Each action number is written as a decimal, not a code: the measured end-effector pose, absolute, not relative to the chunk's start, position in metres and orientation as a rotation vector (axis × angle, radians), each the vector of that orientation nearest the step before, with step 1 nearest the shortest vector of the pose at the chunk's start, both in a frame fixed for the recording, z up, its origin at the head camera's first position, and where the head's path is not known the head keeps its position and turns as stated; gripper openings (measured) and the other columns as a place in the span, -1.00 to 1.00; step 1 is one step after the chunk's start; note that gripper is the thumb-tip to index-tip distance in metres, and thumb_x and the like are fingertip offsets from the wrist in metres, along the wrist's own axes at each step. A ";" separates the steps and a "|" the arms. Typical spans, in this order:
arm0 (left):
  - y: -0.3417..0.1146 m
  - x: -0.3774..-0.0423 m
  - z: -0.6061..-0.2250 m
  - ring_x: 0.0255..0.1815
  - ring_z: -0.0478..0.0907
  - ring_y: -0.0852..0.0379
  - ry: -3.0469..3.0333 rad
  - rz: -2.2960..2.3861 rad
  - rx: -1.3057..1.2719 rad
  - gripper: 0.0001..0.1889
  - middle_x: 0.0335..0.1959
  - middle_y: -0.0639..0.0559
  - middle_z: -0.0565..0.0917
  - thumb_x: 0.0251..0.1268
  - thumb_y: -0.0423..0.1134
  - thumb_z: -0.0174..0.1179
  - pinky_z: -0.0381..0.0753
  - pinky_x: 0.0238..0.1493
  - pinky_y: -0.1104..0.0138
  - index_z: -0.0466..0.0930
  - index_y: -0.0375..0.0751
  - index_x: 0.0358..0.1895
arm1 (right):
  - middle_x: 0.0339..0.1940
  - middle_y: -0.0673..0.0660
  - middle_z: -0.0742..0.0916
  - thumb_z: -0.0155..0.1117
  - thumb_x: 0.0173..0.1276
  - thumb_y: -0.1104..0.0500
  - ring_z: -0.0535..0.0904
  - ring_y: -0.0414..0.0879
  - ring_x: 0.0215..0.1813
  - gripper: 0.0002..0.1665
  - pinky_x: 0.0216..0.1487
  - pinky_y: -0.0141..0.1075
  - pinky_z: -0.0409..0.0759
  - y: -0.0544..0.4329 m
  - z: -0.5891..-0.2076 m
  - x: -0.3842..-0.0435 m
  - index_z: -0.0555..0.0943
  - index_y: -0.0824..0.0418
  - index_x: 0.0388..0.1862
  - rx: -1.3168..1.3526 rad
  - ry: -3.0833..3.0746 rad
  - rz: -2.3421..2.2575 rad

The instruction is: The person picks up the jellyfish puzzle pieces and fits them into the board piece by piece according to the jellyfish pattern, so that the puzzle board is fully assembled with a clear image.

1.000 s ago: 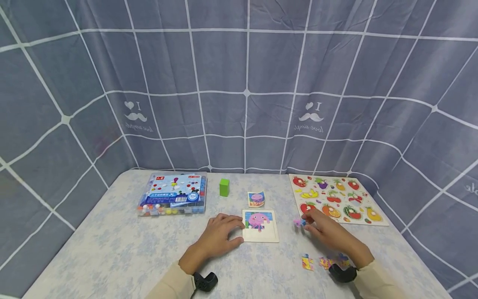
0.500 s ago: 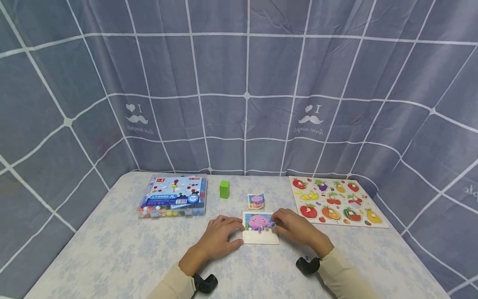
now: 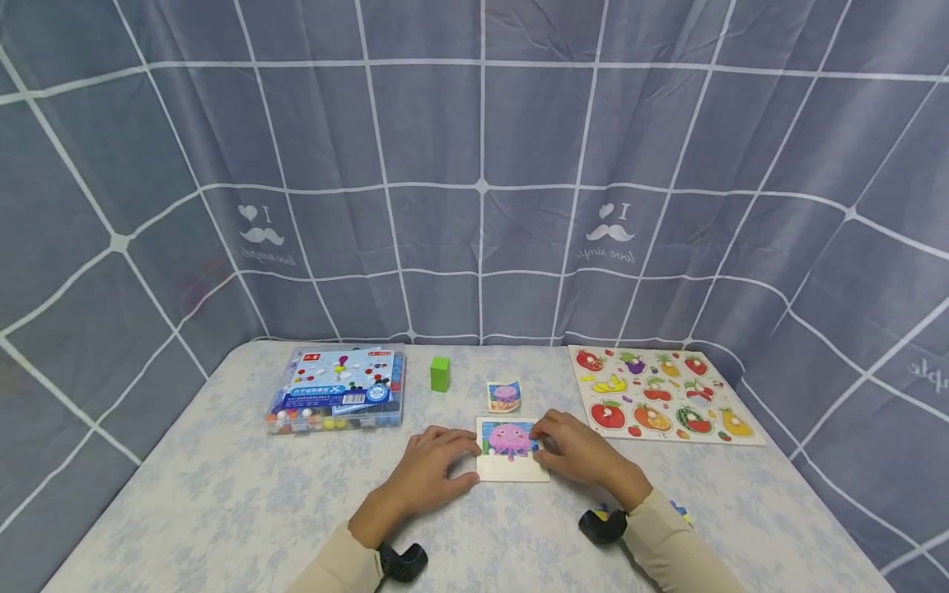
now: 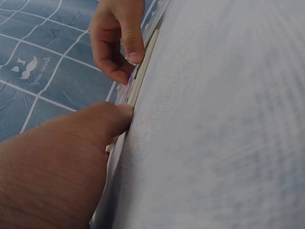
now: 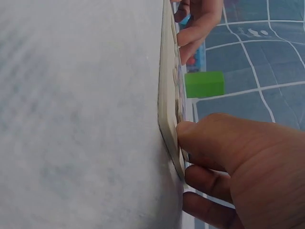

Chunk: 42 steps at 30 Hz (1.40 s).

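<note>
A small white square puzzle board (image 3: 511, 472) lies on the table in the head view, its picture a pink octopus (image 3: 507, 439) on blue. Its lower part is bare. My left hand (image 3: 430, 469) rests against the board's left edge, thumb and fingertips touching it in the left wrist view. With thumb and fingers my right hand (image 3: 582, 453) pinches a puzzle piece (image 3: 535, 445) at the picture's right side. The fingers hide most of that piece. Other loose pieces (image 3: 680, 511) lie by the right forearm, partly covered by it.
Behind the board lies a small octopus picture card (image 3: 505, 397). A green block (image 3: 441, 375) stands farther back. A plastic case of coloured parts (image 3: 337, 391) is at the left, a fruit puzzle board (image 3: 667, 394) at the right. A grey-blue curtain (image 3: 445, 231) hangs behind the table.
My right hand has carried the piece from the right onto the board's right side, where it now fits closer to the octopus picture. The left hand has stayed at the board's left edge.
</note>
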<state>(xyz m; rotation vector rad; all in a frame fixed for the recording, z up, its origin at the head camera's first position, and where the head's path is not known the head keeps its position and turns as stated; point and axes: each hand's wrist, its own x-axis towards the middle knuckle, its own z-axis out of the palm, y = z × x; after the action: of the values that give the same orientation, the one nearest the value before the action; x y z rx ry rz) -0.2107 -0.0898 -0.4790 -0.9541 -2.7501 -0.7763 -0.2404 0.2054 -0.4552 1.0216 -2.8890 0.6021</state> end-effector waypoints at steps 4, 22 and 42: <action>-0.088 -0.212 -0.479 0.16 0.44 0.02 -2.732 -0.774 -0.965 -0.69 0.27 0.11 0.59 0.35 0.01 0.31 0.34 0.08 -0.11 0.66 0.04 0.07 | -0.08 -0.04 0.60 0.43 0.35 0.14 0.49 -0.11 -0.07 -0.72 0.09 -0.05 0.53 0.208 -0.455 -0.241 0.66 0.16 -0.01 0.989 -2.892 0.644; -0.090 -0.211 -0.482 0.17 0.44 0.01 -2.748 -0.768 -0.941 -0.70 0.27 0.11 0.58 0.34 0.02 0.31 0.33 0.09 -0.13 0.65 0.06 0.05 | -0.12 -0.06 0.54 0.32 0.46 0.17 0.37 -0.18 -0.16 -0.64 -0.16 -0.26 0.42 0.210 -0.459 -0.241 0.71 -0.04 0.20 1.145 -2.849 0.652; -0.090 -0.209 -0.478 0.17 0.44 -0.01 -2.742 -0.764 -0.956 -0.69 0.28 0.08 0.59 0.35 0.01 0.32 0.34 0.10 -0.13 0.65 0.04 0.08 | 0.16 0.13 0.59 0.20 0.55 0.12 0.52 -0.02 0.09 -0.41 0.12 0.00 0.51 0.234 -0.427 -0.223 0.40 0.18 0.50 1.167 -3.069 0.726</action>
<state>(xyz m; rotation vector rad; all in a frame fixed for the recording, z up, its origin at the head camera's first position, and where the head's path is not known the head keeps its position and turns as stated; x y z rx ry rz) -0.2092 -0.0903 -0.4785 -0.9563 -2.7418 -0.7640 -0.2225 0.2344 -0.4271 1.1673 -3.0693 0.7262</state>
